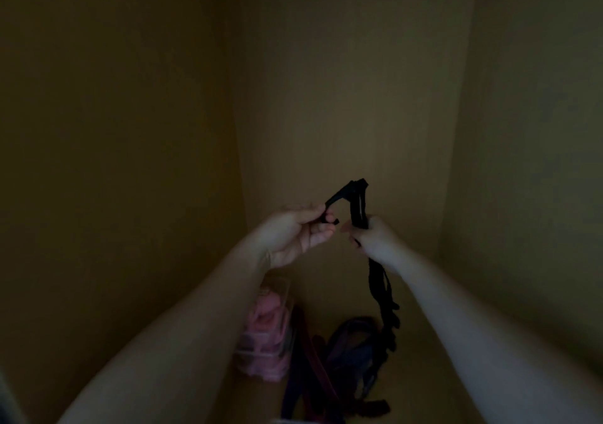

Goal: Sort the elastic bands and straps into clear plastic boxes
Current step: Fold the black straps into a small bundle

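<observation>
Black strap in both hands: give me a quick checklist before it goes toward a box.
1. Left hand pinches one end of the black strap: ok.
2. Right hand grips the strap further along: ok.
3. Hanging tail clear of the strap pile: cannot tell, too dark.
4. Clear box within view: ok, pink items inside.
5. Box lid open: cannot tell.

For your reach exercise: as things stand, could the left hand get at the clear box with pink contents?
Probably yes, once freed: the left hand pinches the black strap above the clear box, and nothing seems to block the way down.
</observation>
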A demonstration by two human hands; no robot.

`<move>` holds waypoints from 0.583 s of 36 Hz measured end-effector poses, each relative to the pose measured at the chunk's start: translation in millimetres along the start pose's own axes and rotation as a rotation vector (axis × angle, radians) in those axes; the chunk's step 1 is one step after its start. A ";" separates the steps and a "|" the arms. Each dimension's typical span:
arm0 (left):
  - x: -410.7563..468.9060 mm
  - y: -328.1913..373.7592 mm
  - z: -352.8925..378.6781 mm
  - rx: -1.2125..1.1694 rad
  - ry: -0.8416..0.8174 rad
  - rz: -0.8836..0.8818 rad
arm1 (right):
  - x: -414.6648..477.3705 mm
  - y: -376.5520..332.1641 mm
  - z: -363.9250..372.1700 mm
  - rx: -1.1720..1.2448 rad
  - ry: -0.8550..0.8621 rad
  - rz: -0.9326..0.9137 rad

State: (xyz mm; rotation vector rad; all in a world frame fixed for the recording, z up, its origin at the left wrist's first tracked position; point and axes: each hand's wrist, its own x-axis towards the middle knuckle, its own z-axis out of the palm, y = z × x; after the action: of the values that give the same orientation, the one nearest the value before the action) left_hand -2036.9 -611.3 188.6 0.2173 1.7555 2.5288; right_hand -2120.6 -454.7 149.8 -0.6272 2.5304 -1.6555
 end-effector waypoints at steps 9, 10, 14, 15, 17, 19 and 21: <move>12.9 -11.2 -0.7 0.482 0.262 0.277 | -5.9 -23.7 10.2 -0.151 -0.118 -0.077; 14.5 -13.1 -2.5 0.582 0.298 0.305 | -6.3 -26.0 10.4 -0.162 -0.118 -0.097; 16.0 -17.7 -6.3 0.877 0.364 0.349 | -8.5 -31.2 10.1 -0.294 -0.089 -0.128; 16.2 -18.4 -6.4 0.923 0.366 0.361 | -8.5 -30.8 9.8 -0.333 -0.079 -0.125; 15.7 -19.3 -6.3 1.017 0.369 0.393 | -8.6 -29.8 8.8 -0.431 -0.062 -0.126; 16.2 -17.1 -6.1 1.156 0.386 0.412 | -11.8 -30.0 6.7 -0.503 -0.045 -0.140; 19.7 -12.9 -7.0 1.287 0.399 0.381 | -15.7 -30.3 5.0 -0.533 -0.023 -0.185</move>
State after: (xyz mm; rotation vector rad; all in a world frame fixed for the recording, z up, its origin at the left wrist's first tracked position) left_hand -2057.8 -610.8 175.8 0.0758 3.4913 1.1771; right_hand -2095.7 -463.8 171.8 -0.9282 2.9846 -0.9835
